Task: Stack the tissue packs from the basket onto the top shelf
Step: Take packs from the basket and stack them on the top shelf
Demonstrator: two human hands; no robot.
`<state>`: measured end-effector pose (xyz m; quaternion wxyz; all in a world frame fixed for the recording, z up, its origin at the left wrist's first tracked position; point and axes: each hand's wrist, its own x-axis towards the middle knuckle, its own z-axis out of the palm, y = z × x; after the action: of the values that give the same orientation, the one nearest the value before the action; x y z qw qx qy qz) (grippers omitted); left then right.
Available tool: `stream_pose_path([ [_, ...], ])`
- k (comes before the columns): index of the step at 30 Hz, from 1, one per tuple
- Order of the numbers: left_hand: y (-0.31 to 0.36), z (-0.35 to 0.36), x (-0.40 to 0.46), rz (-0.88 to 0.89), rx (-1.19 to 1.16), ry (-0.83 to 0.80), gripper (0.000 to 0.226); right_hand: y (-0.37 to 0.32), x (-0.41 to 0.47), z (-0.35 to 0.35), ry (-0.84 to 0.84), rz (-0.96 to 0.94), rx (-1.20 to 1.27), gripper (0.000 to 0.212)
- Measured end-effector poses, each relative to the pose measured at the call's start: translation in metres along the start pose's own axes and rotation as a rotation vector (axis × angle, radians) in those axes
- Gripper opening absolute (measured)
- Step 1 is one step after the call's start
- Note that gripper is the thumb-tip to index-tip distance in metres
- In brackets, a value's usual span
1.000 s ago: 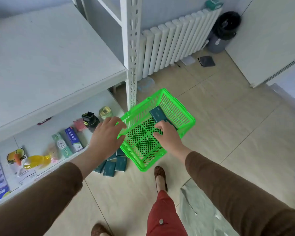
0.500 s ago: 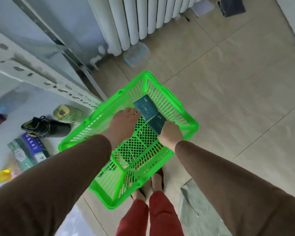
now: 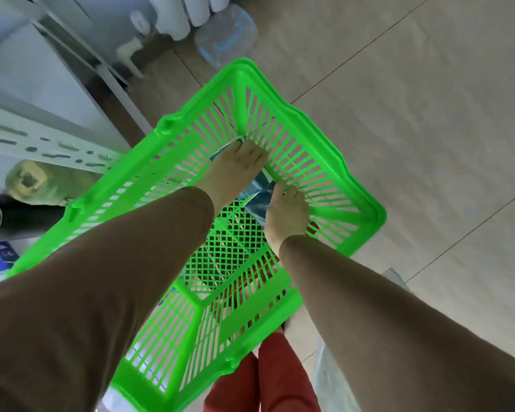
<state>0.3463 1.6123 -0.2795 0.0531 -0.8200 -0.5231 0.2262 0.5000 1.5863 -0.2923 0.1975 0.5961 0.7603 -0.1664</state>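
With the left hand (image 3: 235, 171) laid flat on one tissue pack (image 3: 257, 197) at the basket's (image 3: 354, 185) 1 o'clock corner and the right hand (image 3: 286, 212) curled on the other, both should be pinched squarely by their edges before being lifted.

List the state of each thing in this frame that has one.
Green slatted plastic basket: on the floor, nearly emptied.
Dark teal tissue packs: lying in the basket's far corner, under both hands.
Left hand: flat on a pack.
Right hand: fingers curled at a pack's edge.
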Motion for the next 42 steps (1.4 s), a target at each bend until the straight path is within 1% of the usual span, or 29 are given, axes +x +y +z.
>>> stream_pose_path([
  [3, 0.003, 0.000, -0.013, 0.047, 0.088, 0.007, 0.030, -0.003, 0.003, 0.000, -0.109, 0.061, -0.042, 0.026],
  [4, 0.002, 0.000, -0.020, 0.041, 0.091, 0.012, 0.026, -0.003, 0.001, -0.002, -0.137, 0.073, -0.056, 0.026],
  [6, -0.002, -0.005, -0.039, 0.006, 0.058, 0.019, 0.027, -0.003, -0.006, -0.011, -0.161, 0.076, -0.045, 0.034],
  [7, -0.005, -0.009, -0.053, -0.028, 0.004, 0.005, 0.030, -0.003, -0.011, -0.019, -0.173, 0.068, 0.006, 0.042],
  [9, -0.009, -0.020, -0.086, -0.139, -0.163, -0.090, 0.040, -0.003, -0.025, -0.041, -0.208, 0.024, 0.174, 0.057],
  [10, -0.011, -0.027, -0.105, -0.221, -0.253, -0.144, 0.047, -0.003, -0.034, -0.054, -0.208, -0.012, 0.229, 0.061],
  [12, -0.016, -0.047, -0.148, -0.393, -0.456, -0.175, 0.058, -0.004, -0.055, -0.085, -0.170, -0.097, 0.263, 0.064],
  [14, -0.023, -0.072, -0.195, -0.529, -0.681, -0.130, 0.063, -0.011, -0.084, -0.120, -0.172, -0.196, 0.330, 0.064],
  [16, -0.032, -0.101, -0.248, -0.640, -0.876, -0.074, 0.060, -0.025, -0.122, -0.155, -0.198, -0.292, 0.413, 0.063],
  [18, -0.042, -0.131, -0.307, -0.768, -1.010, -0.020, 0.060, -0.047, -0.164, -0.189, -0.158, -0.392, 0.455, 0.059],
  [20, -0.053, -0.156, -0.371, -0.882, -1.116, 0.034, 0.064, -0.076, -0.211, -0.219, -0.091, -0.474, 0.503, 0.061],
  [22, -0.065, -0.178, -0.443, -0.940, -1.229, 0.100, 0.061, -0.109, -0.262, -0.244, -0.013, -0.515, 0.558, 0.067],
  [24, -0.079, -0.195, -0.517, -0.969, -1.311, 0.160, 0.054, -0.146, -0.311, -0.263, 0.037, -0.538, 0.650, 0.066],
  [28, -0.109, -0.218, -0.653, -1.033, -1.289, 0.244, 0.038, -0.223, -0.399, -0.289, 0.044, -0.581, 0.973, 0.053],
  [29, -0.119, -0.222, -0.681, -1.058, -1.287, 0.271, 0.038, -0.242, -0.414, -0.295, 0.043, -0.599, 1.030, 0.050],
  [31, -0.143, -0.230, -0.731, -1.092, -1.296, 0.330, 0.039, -0.281, -0.436, -0.308, 0.008, -0.632, 1.103, 0.051],
  [33, -0.167, -0.236, -0.770, -1.121, -1.272, 0.370, 0.036, -0.317, -0.453, -0.323, -0.021, -0.667, 1.094, 0.051],
  [36, -0.203, -0.238, -0.812, -1.170, -1.228, 0.405, 0.029, -0.369, -0.466, -0.341, -0.046, -0.727, 1.075, 0.045],
  [40, -0.256, -0.228, -0.841, -1.222, -1.124, 0.418, 0.028, -0.429, -0.459, -0.357, -0.039, -0.745, 1.091, 0.052],
  [42, -0.288, -0.219, -0.848, -1.210, -1.051, 0.406, 0.030, -0.457, -0.445, -0.363, -0.054, -0.731, 1.120, 0.051],
])
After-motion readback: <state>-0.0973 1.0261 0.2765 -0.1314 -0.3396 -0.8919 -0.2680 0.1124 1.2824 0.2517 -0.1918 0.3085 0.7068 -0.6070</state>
